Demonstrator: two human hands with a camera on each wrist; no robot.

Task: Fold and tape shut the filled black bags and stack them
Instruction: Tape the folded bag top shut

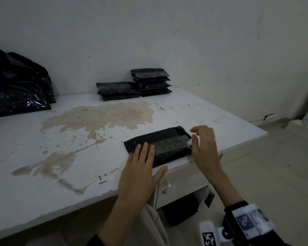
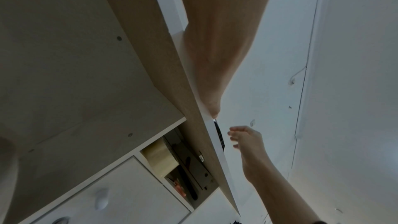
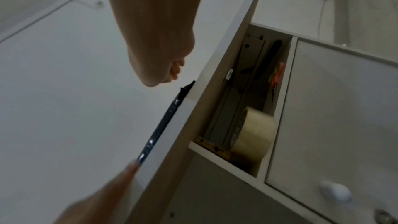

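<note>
My left hand [image 1: 140, 167] lies flat, fingers straight and together, pressing down the near left part of a folded black bag [image 1: 160, 145] that sits at the front edge of the white table [image 1: 64, 157], just above the open drawer. A strip of clear tape [image 1: 172, 143] already runs along the bag's top toward its right end, so I judge the fold made and the taping nearly done. My right hand [image 1: 203, 148] hovers at the bag's right end with fingers loosely spread and gently bent; it is blurred, and I cannot tell whether the fingertips touch the tape end or grip anything, though I see nothing held. What seems left for this bag is smoothing that tape end around the right edge and then carrying it to the back of the table. There, against the wall, stand two piles of finished packets: a lower pile [image 1: 116, 90] on the left and a taller pile [image 1: 151, 82] touching it on the right, so a good number are done. At the far left a heap of larger glossy black bags [image 1: 18, 82] is piled up; I take these as work still waiting. The tape roll [image 3: 252, 135] rests in the open drawer [image 3: 237, 101] below the table edge, beside what looks like orange-handled scissors [image 3: 276, 79].
</note>
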